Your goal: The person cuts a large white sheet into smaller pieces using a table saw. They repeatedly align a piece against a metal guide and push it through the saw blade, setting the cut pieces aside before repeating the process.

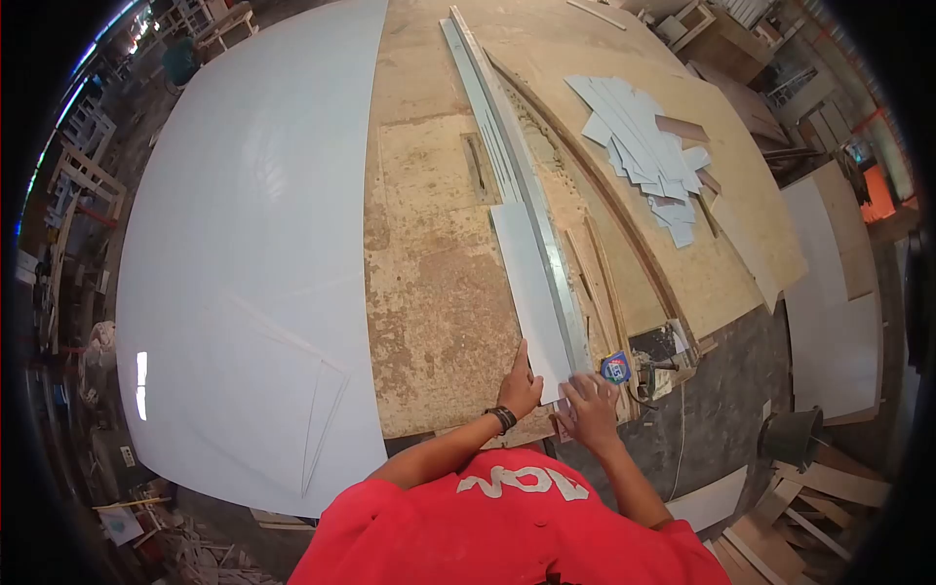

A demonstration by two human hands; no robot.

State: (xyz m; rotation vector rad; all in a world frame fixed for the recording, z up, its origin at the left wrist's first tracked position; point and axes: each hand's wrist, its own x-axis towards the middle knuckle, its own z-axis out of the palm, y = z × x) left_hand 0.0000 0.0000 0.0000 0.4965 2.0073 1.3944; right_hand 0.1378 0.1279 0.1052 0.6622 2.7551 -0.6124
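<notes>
A narrow white panel strip (531,292) lies lengthwise on the worn wooden worktable (429,292), along the left side of a long metal straightedge (531,205). My left hand (522,385) is at the strip's near left edge, one finger stretched along that edge and the thumb by its surface. By the strip's near right corner and the straightedge's end is my right hand (590,405), its fingers bent together and slightly blurred. Whatever the right fingers pinch is hidden. A blue tape measure (615,368) sits just beyond the right hand.
A large white sheet (253,214) covers the left side. Several white offcuts (639,136) are piled at the far right of the table. A long wooden strip (595,180) runs right of the straightedge. A dark bucket (792,434) and scrap wood (790,517) lie lower right.
</notes>
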